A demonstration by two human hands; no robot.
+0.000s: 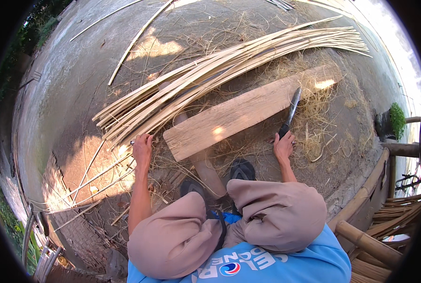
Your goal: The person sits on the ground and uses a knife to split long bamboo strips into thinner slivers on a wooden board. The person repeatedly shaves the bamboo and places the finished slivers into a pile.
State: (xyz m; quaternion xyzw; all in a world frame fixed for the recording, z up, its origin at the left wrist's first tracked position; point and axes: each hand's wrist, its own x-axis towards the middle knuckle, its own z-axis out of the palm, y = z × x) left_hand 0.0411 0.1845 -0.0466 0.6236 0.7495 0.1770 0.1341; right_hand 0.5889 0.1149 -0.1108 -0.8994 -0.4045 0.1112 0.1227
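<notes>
My right hand is closed round the black handle of a knife, whose long blade points away from me beside the wooden plank. My left hand is closed, with its fingers curled down at the near left end of a bundle of split bamboo strips. Whatever those fingers hold, if anything, is too small to make out. Slanting up to the right, the plank lies between my hands and the bundle, over a wooden piece near my feet.
Thin curly shavings litter the ground round the plank. Loose strips lie at the left, near a woven mat. One long strip lies beyond the bundle. Bamboo poles stand at the lower right, and a green plant is farther right.
</notes>
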